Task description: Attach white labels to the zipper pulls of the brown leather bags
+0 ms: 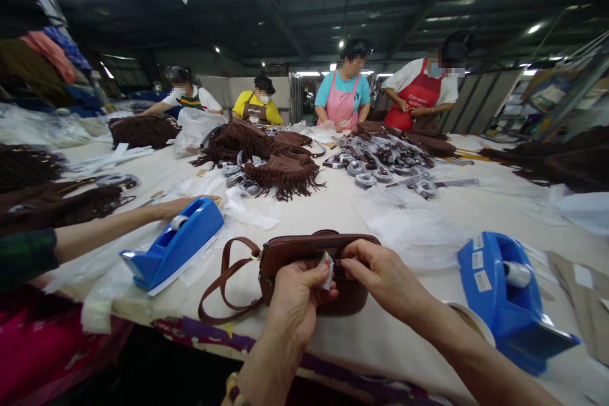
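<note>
A brown handbag [280, 264] stands upright at the table's near edge, its strap [223, 285] looped out to the left. My left hand [299, 295] is in front of the bag, thumb and fingers closed on a small white piece of paper or wrapping [328, 269]. At the bag's upper right front, my right hand [373, 266] has its fingers bent in against the opening or pocket edge. Its fingertips are partly hidden, so whether it pinches the bag's edge or something small cannot be made out.
Blue tape dispensers stand left [190, 231] and right [499, 292]. A co-worker's arm [109, 231] reaches in from the left. Fringed brown bags [285, 171] and wrapped straps [380, 158] are heaped mid-table. Several co-workers stand behind. Clear plastic [409, 222] lies beyond the handbag.
</note>
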A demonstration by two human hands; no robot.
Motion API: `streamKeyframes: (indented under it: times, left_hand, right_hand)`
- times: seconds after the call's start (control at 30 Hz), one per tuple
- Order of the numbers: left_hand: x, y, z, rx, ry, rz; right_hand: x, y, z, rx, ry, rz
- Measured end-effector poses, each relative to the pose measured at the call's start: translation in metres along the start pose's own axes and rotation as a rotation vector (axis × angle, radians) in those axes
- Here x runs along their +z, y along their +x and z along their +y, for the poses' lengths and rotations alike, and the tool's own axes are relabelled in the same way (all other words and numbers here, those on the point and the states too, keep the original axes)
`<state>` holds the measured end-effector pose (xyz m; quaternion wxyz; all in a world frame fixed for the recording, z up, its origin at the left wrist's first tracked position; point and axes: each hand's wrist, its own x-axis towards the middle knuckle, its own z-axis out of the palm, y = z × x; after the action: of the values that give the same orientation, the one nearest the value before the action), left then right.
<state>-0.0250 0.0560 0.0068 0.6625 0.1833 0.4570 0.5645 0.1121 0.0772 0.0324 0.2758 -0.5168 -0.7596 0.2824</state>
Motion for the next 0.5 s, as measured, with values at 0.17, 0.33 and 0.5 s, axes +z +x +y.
streamKeyframes:
  times: [0.17, 0.33, 0.5]
  left_hand:
    - [0.002, 0.001, -0.003, -0.052, -0.091, 0.031]
    - [0.007, -0.002, -0.008, -0.044, -0.174, 0.075]
    - [0.013, -0.004, -0.014, -0.028, -0.235, 0.123]
  right_hand:
    - [0.026, -0.006, 0.012, -0.016, 0.113, 0.232]
    - [0.052, -0.008, 0.017, 0.023, 0.295, 0.349]
    - [0.072, -0.006, 0.021, 0.134, 0.569, 0.334]
